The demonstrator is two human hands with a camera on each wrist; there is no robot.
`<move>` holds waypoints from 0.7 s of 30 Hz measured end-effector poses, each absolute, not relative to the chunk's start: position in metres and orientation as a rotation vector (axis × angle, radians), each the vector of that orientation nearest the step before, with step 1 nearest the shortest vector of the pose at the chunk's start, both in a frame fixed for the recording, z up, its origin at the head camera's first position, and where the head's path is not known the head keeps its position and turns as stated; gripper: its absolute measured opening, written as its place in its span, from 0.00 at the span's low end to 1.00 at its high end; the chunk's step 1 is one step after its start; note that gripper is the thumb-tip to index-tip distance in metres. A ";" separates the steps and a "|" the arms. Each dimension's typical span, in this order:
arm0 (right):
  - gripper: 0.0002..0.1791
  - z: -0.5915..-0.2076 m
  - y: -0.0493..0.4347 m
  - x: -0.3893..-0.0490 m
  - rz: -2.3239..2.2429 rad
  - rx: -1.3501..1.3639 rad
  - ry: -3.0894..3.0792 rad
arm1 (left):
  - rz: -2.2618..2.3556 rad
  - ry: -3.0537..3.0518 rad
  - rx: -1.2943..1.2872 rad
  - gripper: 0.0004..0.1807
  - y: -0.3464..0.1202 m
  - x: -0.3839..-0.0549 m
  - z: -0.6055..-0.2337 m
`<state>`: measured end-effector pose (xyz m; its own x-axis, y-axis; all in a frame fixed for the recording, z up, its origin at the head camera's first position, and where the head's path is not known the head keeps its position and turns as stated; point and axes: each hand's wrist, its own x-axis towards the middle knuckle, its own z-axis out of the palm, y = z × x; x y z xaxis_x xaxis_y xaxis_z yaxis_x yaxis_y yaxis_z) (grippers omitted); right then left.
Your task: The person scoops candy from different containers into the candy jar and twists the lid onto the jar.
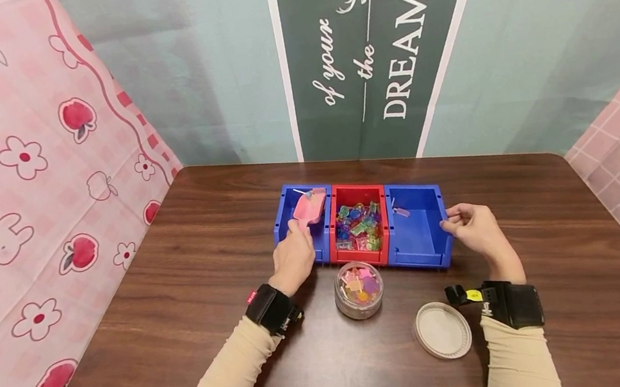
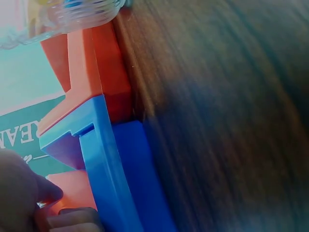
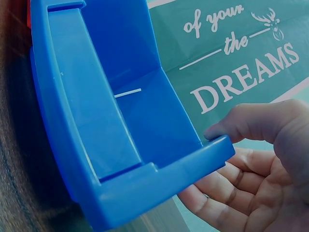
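Note:
My left hand (image 1: pixel 293 257) grips the handle of a pink scoop (image 1: pixel 309 206) over the left blue bin (image 1: pixel 281 218). Small pieces, including one with a white stick, lie at the scoop's far end; whether they are on it or in the bin I cannot tell. My right hand (image 1: pixel 478 229) pinches the right wall of the right blue bin (image 1: pixel 416 235), thumb on top and fingers outside, as the right wrist view shows. Inside that bin lies a small pinkish piece (image 1: pixel 402 212) with a white stick. Between them, a red bin (image 1: pixel 360 256) holds many colourful translucent pieces (image 1: pixel 358 221).
A clear round jar (image 1: pixel 361 308) with colourful pieces stands in front of the red bin. Its likely lid, a pale round disc (image 1: pixel 444 330), lies near my right wrist. Behind the brown table (image 1: pixel 221 230) hangs a green cloth (image 1: pixel 213 70), with a pink patterned one (image 1: pixel 56 205) at the left.

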<state>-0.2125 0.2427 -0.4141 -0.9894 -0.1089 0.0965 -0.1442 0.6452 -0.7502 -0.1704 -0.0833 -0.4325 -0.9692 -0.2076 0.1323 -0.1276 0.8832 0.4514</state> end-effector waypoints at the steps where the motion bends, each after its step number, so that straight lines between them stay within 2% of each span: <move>1: 0.15 -0.414 0.243 -0.213 1.287 0.218 -2.810 | -0.673 -2.878 0.259 0.15 -0.084 -0.170 -0.432; 21: 0.16 -0.415 0.244 -0.213 1.279 0.229 -2.815 | -0.690 -2.858 0.209 0.14 -0.088 -0.154 -0.426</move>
